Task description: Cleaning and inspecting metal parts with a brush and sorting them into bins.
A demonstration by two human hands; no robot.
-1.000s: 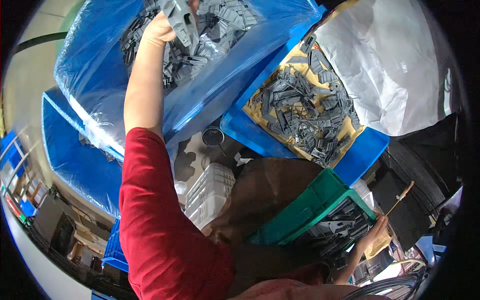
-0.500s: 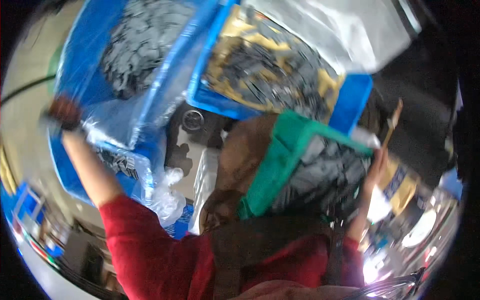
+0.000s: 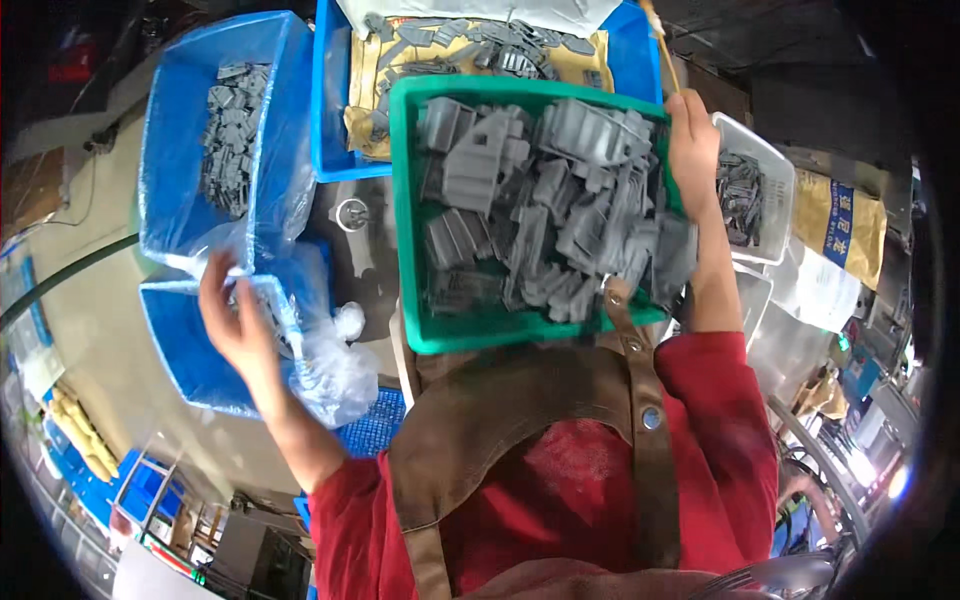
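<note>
A green bin (image 3: 402, 215) full of grey ribbed plastic parts (image 3: 480, 165) is in front of my body, and what bears it is hidden. My right hand (image 3: 694, 150) is at its far right corner, closed on a thin wooden stick (image 3: 672, 68) with a whitish, frayed-looking end. Off to the left, my left hand (image 3: 238, 320) is open with fingers apart and slightly blurred. It hangs over a blue bin (image 3: 185, 345) lined with clear plastic, holding nothing I can see.
Another lined blue bin (image 3: 165, 160) with small grey parts stands at the far left. Behind the green bin, a blue tray (image 3: 333, 120) holds grey parts on yellow sheeting. A white basket (image 3: 782, 180) of dark parts is at right. Bunched clear plastic (image 3: 335, 375) hangs near my left forearm.
My view has turned and steadied. The green bin, earlier steeply slanted at lower right, now shows its contents squarely. My left hand has come inward from the far left; the stick stays in my right.
</note>
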